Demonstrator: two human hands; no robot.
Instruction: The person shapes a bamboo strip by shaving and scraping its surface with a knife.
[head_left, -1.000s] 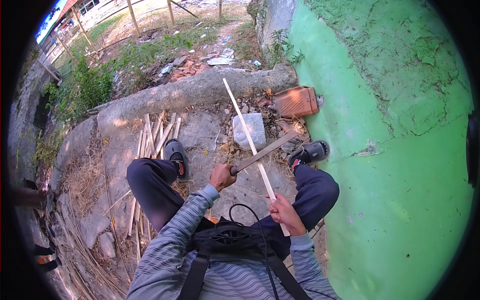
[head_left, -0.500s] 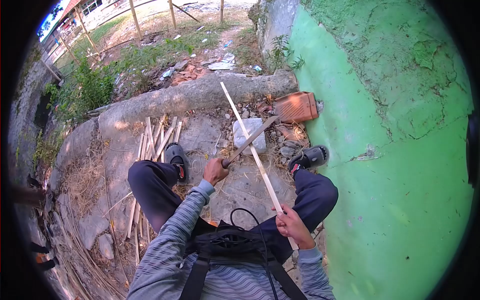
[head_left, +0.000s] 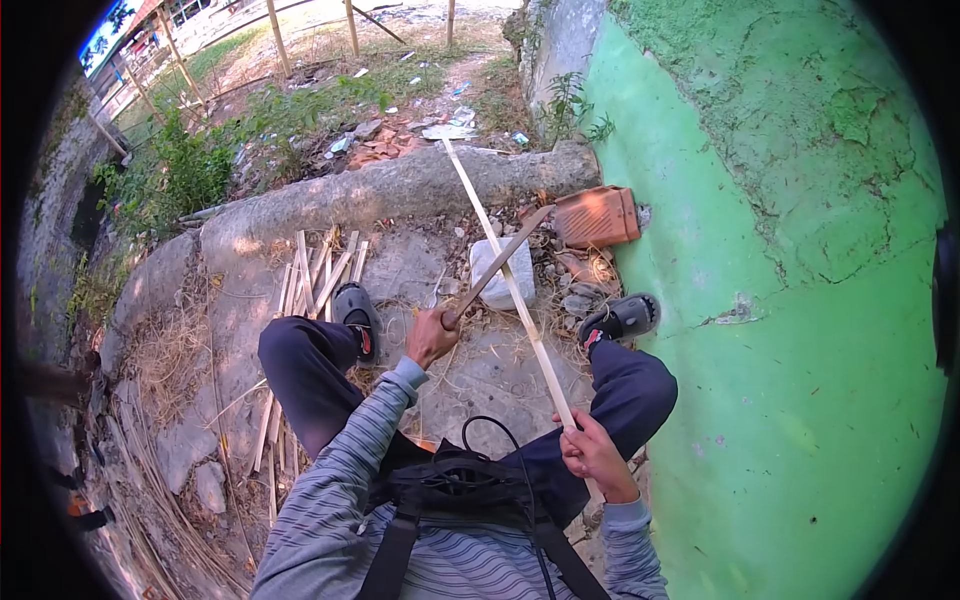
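Observation:
In my left hand (head_left: 432, 338) is the handle of a long-bladed knife (head_left: 482, 284), its blade slanting up to the right. My right hand (head_left: 597, 458) grips the lower part of a long, pale strip of wood or bamboo (head_left: 548, 368). The strip runs away from me at a slant, over a whitish block (head_left: 527, 268) on the ground. Above that block the blade crosses the strip; whether the two touch, I cannot tell. Fingers hide part of the strip's near end.
Several cut strips (head_left: 310, 280) lie beside my left shoe (head_left: 355, 310). A reddish hollow brick (head_left: 597, 217) rests against the green wall (head_left: 780, 420) at right. A low concrete ledge (head_left: 370, 192) runs across ahead, with rubble and plants beyond.
The strip has slid forward, its far end reaching farther over the ledge. The knife blade has tilted a little more upright while staying across the strip.

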